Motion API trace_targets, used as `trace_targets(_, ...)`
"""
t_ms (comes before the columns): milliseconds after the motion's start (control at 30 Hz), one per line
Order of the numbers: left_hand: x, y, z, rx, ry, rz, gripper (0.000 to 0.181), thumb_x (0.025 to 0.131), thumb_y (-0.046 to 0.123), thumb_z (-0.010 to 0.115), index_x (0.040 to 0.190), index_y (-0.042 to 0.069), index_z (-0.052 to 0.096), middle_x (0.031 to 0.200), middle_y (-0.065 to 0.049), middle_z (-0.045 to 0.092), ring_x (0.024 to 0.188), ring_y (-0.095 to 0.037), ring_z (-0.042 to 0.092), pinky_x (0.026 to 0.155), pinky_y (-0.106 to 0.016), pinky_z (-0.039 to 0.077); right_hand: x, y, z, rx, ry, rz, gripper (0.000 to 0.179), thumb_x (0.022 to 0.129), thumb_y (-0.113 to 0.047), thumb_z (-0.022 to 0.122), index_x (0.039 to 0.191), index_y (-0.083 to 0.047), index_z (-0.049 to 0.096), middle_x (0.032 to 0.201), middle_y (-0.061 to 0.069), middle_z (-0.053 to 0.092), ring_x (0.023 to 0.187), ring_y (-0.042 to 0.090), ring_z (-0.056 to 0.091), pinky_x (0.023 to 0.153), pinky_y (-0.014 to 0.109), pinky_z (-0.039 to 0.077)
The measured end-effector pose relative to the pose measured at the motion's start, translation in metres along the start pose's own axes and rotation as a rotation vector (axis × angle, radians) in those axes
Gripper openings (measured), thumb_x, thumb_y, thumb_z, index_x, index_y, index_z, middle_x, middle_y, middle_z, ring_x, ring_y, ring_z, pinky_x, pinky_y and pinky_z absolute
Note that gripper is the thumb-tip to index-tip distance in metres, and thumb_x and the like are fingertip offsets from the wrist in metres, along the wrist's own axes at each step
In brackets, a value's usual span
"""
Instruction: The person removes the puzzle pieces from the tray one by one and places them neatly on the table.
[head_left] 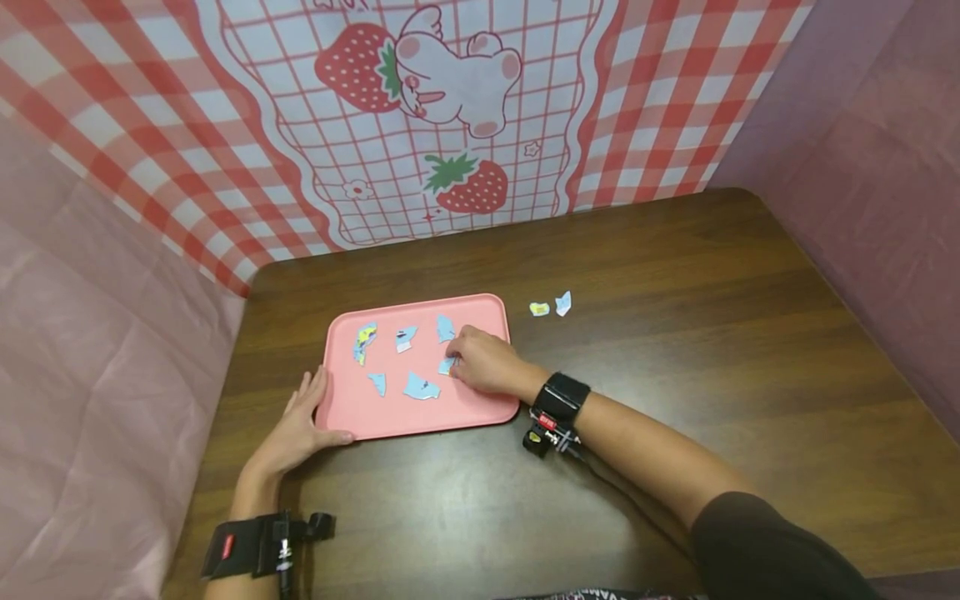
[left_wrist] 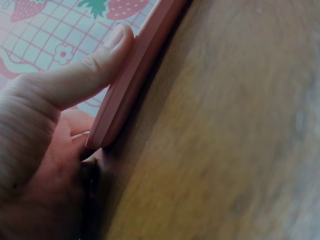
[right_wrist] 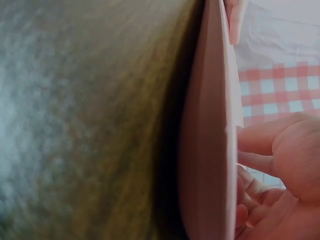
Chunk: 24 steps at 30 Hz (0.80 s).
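Observation:
A pink tray (head_left: pixel 405 421) lies on the table, bearing several irregular light-blue paper puzzle pieces. Over its right half, my right hand (head_left: pixel 491 362) has its fingertips down on a small blue puzzle piece (head_left: pixel 446 366) and seems to pinch it; in the right wrist view the tray rim hides that piece. Just above is another blue piece (head_left: pixel 445 327). Farther left lie a yellow-and-blue piece (head_left: pixel 365 342) and a blue-and-white piece (head_left: pixel 406 338). Nearer me is a larger blue piece (head_left: pixel 421 387). My left hand (head_left: pixel 296 429) touches the tray's near-left corner, thumb (left_wrist: pixel 95 70) on the front rim, fingers along the left side.
Beyond the tray's right edge, a yellow piece (head_left: pixel 539 309) and a blue-white piece (head_left: pixel 564 303) lie on the brown wooden table (head_left: pixel 675 333). A red-checked cloth with strawberries (head_left: pixel 472 187) hangs behind the far edge. Pink cloth flanks both sides.

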<state>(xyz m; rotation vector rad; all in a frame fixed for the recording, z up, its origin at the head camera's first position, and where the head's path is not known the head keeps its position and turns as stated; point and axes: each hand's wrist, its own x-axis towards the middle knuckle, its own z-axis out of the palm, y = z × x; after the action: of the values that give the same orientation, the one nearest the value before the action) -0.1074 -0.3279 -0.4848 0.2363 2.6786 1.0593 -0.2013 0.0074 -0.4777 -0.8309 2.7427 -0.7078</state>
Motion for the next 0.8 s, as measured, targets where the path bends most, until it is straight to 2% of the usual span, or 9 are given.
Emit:
trace_targets(167, -0.001, 0.001, 0.000, -0.001, -0.001, -0.005, 0.122, 0.075, 0.036, 0.089, 0.158, -0.005, 0.009, 0.165, -0.028, 0.003, 0.151, -0.044, -0.009, 0.118, -0.064, -0.004, 0.000, -0.001, 0.001, 0.024, 0.009, 0.018, 0.022, 0.088, -0.019, 0.076, 0.109, -0.012, 0.074, 0.099, 0.000, 0.061, 0.090, 0.016, 0.059, 0.081, 0.035, 0.050)
trace_targets(433, -0.001, 0.001, 0.001, 0.001, -0.001, -0.012, 0.122, 0.075, 0.036, 0.089, 0.158, -0.005, 0.009, 0.165, -0.028, 0.003, 0.151, -0.044, -0.009, 0.117, -0.064, -0.005, 0.000, 0.007, 0.001, 0.221, 0.100, 0.004, 0.008, 0.083, -0.006, 0.075, 0.089, -0.010, 0.071, 0.075, -0.005, 0.064, 0.073, 0.010, 0.058, 0.070, 0.026, 0.048)
trace_targets(600, -0.001, 0.001, 0.000, 0.006, -0.001, -0.008, 0.122, 0.075, 0.036, 0.089, 0.158, -0.005, 0.009, 0.165, -0.028, 0.003, 0.151, -0.044, -0.009, 0.117, -0.064, -0.004, -0.003, 0.009, -0.005, 0.367, 0.129, 0.026, 0.006, 0.084, -0.005, 0.073, 0.087, -0.009, 0.073, 0.073, -0.004, 0.065, 0.070, 0.009, 0.058, 0.065, 0.024, 0.047)
trace_targets(800, 0.000, 0.002, 0.000, -0.003, -0.003, -0.005, 0.123, 0.075, 0.036, 0.089, 0.158, -0.005, 0.009, 0.164, -0.029, 0.002, 0.151, -0.044, -0.009, 0.117, -0.064, -0.004, -0.005, 0.013, -0.012, 0.447, 0.171, 0.035, 0.006, 0.085, -0.004, 0.070, 0.087, -0.008, 0.074, 0.073, -0.004, 0.067, 0.068, 0.009, 0.061, 0.062, 0.023, 0.048)
